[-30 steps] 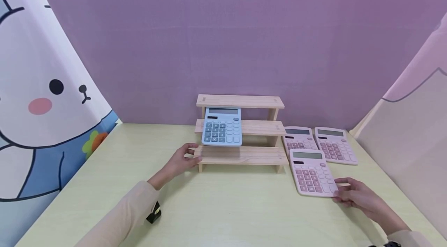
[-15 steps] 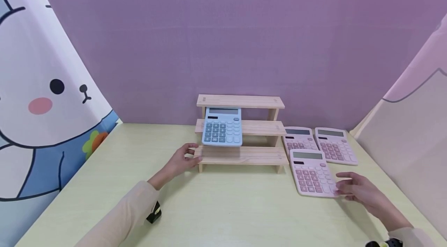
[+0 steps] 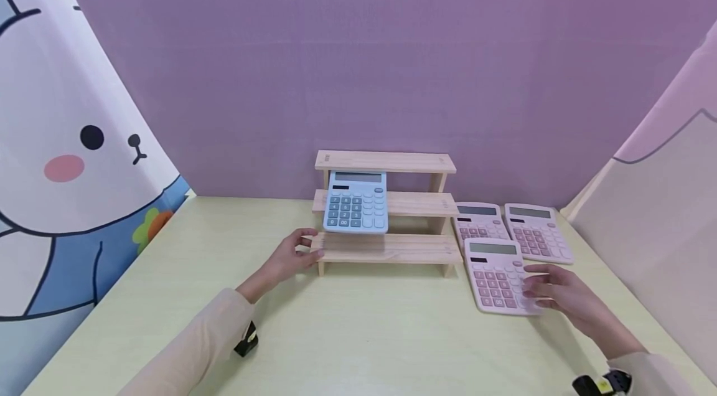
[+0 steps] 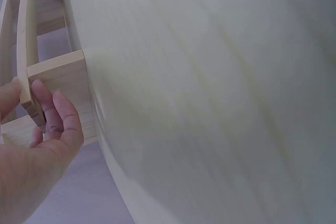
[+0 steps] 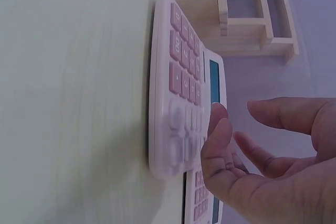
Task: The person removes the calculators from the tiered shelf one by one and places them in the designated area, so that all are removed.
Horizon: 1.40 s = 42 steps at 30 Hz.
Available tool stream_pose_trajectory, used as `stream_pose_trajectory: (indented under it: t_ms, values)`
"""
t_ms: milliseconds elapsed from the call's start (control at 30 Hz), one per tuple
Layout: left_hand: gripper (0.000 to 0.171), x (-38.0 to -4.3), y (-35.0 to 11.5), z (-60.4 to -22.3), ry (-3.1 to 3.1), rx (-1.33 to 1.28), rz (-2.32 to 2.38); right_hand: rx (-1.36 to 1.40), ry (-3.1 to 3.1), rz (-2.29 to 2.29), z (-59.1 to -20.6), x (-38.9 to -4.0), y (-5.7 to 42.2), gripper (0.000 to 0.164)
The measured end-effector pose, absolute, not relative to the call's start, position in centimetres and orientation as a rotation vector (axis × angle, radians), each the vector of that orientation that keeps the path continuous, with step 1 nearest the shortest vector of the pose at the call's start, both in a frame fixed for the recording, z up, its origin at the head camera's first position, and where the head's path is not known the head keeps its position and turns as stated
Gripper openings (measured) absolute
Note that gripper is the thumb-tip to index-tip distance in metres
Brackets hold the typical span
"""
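My left hand point(image 3: 287, 260) pinches the left end of the lowest step of a three-tier wooden display shelf point(image 3: 392, 249). In the left wrist view, thumb and fingers point(image 4: 67, 116) lie on either side of the board point(image 4: 24, 40). A blue calculator point(image 3: 356, 204) leans face-out on the middle tier, at its left side. My right hand point(image 3: 568, 297) hovers by the right edge of the front pink calculator point(image 3: 495, 278), which lies on the table. In the right wrist view the right hand's fingers point(image 5: 220, 150) are loosely bent with a gap to the thumb, holding nothing.
Two more pink calculators, one point(image 3: 478, 221) partly covered by the front one and another point(image 3: 539, 234) at the far right, lie behind it. A purple backdrop point(image 3: 386, 72) rises behind the pale table point(image 3: 358, 334). Printed cloths hang at both sides.
My right hand has come away from the front pink calculator's lower right corner and shifted up and left along its right edge. The left hand, shelf and calculators stay in place.
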<state>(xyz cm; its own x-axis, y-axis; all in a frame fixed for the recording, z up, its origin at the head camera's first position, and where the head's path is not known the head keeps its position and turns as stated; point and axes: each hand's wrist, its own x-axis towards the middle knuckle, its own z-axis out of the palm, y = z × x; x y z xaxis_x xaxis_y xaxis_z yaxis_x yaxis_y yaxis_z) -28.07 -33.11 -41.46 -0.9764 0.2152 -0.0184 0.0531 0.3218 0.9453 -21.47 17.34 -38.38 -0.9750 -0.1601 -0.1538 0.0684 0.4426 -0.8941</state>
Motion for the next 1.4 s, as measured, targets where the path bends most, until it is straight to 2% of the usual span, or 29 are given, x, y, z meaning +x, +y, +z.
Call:
stream_pose_trajectory:
  t_ms: [500,1400]
  values:
    - [0.053,-27.6,-32.9,-40.5,2.419,0.260,1.743,-0.134,2.417,-1.641,-38.4,-22.4,13.7,0.047]
    - [0.056,-28.1,-33.0,-41.3,2.439,0.240,1.729,-0.243,2.214,-1.765,-36.7,-23.7,6.3,0.048]
